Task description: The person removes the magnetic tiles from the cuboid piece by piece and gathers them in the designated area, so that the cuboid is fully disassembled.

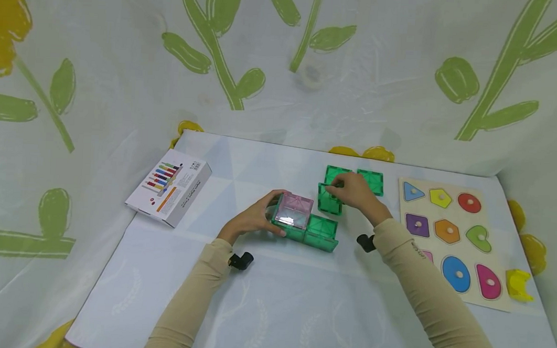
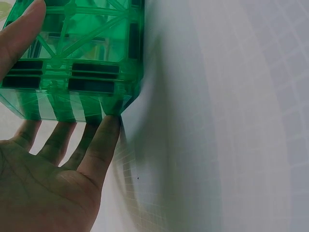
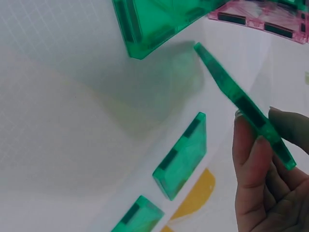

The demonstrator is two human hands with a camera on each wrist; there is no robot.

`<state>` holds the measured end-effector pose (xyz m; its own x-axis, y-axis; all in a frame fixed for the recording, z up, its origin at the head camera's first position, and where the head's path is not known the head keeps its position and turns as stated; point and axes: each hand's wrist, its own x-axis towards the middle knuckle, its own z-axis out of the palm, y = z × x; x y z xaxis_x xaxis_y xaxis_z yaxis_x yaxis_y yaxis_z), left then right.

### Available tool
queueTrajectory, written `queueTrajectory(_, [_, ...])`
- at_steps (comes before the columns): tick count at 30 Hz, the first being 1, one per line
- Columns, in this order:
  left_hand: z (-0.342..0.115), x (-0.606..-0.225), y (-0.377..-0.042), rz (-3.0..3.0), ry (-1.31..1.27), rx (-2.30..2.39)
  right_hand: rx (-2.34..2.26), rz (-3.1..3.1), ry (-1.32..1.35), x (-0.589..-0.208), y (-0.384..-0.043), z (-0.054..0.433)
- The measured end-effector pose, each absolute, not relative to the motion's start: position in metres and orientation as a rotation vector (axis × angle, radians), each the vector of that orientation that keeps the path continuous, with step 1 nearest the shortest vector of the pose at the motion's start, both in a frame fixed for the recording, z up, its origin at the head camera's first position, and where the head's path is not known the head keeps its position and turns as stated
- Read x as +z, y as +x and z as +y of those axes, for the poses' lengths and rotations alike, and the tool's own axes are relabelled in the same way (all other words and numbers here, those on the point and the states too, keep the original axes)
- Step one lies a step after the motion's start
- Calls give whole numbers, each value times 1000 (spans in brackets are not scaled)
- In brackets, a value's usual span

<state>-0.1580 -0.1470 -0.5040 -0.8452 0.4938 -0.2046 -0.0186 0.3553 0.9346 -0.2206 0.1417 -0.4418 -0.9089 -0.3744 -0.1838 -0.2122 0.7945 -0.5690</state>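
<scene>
Left hand [image 1: 253,216] grips tile structure [image 1: 296,234], thumb on near side, other fingers on left side. Structure sits mid-table [image 1: 271,305], green walls, pink tile [image 1: 296,204] on top. Right hand [image 1: 354,191] pinches green tile [image 1: 329,202] between thumb and fingers, apart from structure. Two loose green tiles [image 1: 374,183] lie beyond, toward table's far edge. Box [image 1: 166,189] at left edge, near far-left corner. Knobbed shape board [image 1: 451,209] near right edge, yellow piece [image 1: 518,285] beside it.
</scene>
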Motion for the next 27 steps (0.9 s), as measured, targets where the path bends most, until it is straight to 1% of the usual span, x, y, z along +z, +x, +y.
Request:
queueTrajectory(13, [-148, -505, -157, 2148, 412, 1520, -863, 2666, -357, -442, -231, 137])
queueTrajectory(18, [-148, -505, -157, 2152, 411, 1523, -984, 2569, -258, -448, -236, 137])
queueTrajectory(23, [-147, -505, -158, 2141, 416, 1529, -1144, 2423, -97, -454, -241, 138])
queueTrajectory(27, [-148, -504, -157, 2135, 409, 1527, -1186, 2347, -11, -457, -244, 136])
